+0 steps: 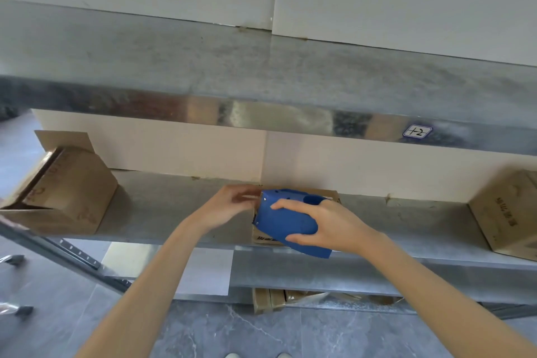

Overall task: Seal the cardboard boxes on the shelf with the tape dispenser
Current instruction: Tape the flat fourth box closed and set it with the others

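Step in hand: starting a tape run on the middle box [263, 237], judged from hand positions.
Middle box: sits on the shelf [174, 206] at its front edge, mostly hidden under the tape dispenser [286, 219]. Whether its flaps are closed cannot be seen.
Right hand [329, 225]: wraps the blue dispenser body from the right, thumb on top, fingers curled under the near side.
Left hand [232, 206]: its fingers [250, 197] are drawn together at the dispenser's front edge. Blur hides whether they pinch the tape end or the box edge, so I cannot tell. No tape is visible.
Left box [66, 197]: well apart at the shelf's left end, tilted, flap raised, unsealed.
Right box [505, 212]: well apart at the shelf's right end. Its top seam is not readable.
Technique, anchor: fix the tape end over the far side of the box before pulling, or it will likely lift.
Technique, pull: draw straight along the flap seam, dispenser pressed flat and low.
Technique, brace: steady the box with the left hand; it looks light and may slide off the shelf lip.
Progress: early. At least the left box remains.
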`<state>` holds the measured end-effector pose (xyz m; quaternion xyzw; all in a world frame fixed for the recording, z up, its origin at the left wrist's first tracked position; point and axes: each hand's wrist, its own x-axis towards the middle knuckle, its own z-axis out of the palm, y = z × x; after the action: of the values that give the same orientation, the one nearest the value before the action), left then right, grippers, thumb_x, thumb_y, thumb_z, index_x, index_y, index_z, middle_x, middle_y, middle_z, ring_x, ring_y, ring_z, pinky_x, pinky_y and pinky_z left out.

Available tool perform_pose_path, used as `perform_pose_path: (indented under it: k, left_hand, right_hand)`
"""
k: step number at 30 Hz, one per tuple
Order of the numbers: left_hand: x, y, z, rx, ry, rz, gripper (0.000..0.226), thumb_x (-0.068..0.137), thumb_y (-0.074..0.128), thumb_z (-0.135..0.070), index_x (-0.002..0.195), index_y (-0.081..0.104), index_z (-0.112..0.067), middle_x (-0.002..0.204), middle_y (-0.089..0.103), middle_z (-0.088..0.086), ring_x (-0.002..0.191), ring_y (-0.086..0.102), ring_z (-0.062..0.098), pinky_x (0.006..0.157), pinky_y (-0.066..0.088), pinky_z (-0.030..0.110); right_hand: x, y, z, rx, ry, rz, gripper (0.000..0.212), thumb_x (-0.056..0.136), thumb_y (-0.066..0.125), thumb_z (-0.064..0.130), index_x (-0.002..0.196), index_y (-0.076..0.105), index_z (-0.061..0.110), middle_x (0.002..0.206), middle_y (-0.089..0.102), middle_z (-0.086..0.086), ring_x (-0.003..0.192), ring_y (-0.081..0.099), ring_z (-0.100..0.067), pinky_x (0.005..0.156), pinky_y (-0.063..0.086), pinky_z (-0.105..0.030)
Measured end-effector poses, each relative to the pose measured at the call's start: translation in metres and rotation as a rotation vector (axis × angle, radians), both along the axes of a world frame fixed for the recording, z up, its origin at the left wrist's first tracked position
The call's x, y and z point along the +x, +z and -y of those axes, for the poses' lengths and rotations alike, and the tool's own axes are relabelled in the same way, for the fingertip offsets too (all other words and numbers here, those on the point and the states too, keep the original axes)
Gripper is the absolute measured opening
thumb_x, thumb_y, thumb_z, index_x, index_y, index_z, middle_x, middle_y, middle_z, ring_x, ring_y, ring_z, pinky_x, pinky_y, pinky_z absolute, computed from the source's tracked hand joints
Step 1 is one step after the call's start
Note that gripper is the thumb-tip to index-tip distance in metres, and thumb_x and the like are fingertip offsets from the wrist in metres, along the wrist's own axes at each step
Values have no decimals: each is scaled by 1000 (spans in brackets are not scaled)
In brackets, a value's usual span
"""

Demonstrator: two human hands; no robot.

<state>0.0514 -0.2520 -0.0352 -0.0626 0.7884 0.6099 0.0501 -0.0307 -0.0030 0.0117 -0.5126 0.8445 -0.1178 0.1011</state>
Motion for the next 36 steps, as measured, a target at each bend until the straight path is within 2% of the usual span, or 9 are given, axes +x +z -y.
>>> perform_pose_path:
  k: [3,7,9,11,15,24,27,30,36]
  left_hand:
    - [3,-5,0,5,-26,42,26,98,55,0,113,69,-16,114,73,-5,109,65,6,98,48,24]
    - [5,-6,-3,27,-53,88,33,97,47,9,88,67,-15,81,70,-15,85,64,0,86,50,21]
    - [5,-8,-4,38,-62,90,28,97,46,9,93,68,-8,86,71,-5,87,65,6,85,51,22]
    - [5,-8,-5,63,-57,96,24,97,46,7,107,67,1,103,72,12,95,66,13,87,53,24]
    - [3,-6,-11,141,-59,119,33,99,44,4,122,65,-7,121,70,9,110,66,17,91,53,25]
    - [2,-2,-13,147,-76,128,33,97,45,-1,123,65,-9,118,71,10,107,67,19,87,53,25]
    - [1,-2,-12,107,-87,119,34,92,48,6,120,65,-4,117,69,15,105,66,18,85,53,23]
    - [0,-5,-16,61,-86,90,33,95,48,8,119,66,-6,117,70,11,109,66,18,87,54,25]
    - [-3,-8,-23,2,42,21,22,93,56,7,103,64,-10,95,77,9,83,69,11,84,50,23]
  right_hand:
    - [4,1,1,18,-4,0,60,90,60,54,139,26,64,50,30,-2,49,30,-18,55,40,-33]
    - [8,3,-1,47,22,-13,59,92,58,54,142,28,62,49,29,-2,50,34,-17,49,28,-23]
    - [9,4,-1,51,25,-12,58,93,58,54,142,28,61,49,28,-2,50,32,-17,48,27,-23]
    - [11,4,-2,45,26,-4,59,93,58,53,143,27,61,49,28,-2,50,32,-18,48,27,-23]
    - [12,6,-3,34,24,9,59,93,57,54,142,25,62,49,30,-2,51,35,-17,48,29,-23]
    - [12,7,-9,33,35,38,60,93,58,54,142,25,63,49,29,-1,53,39,-15,48,30,-23]
    - [11,6,-11,31,33,42,61,93,58,54,142,24,63,50,30,-2,53,37,-17,50,31,-23]
    - [10,5,-12,28,37,35,61,92,58,54,142,24,63,51,33,-3,52,37,-17,50,31,-24]
    - [8,4,-18,38,62,37,59,92,59,53,142,27,61,50,29,-3,54,38,-15,49,29,-24]
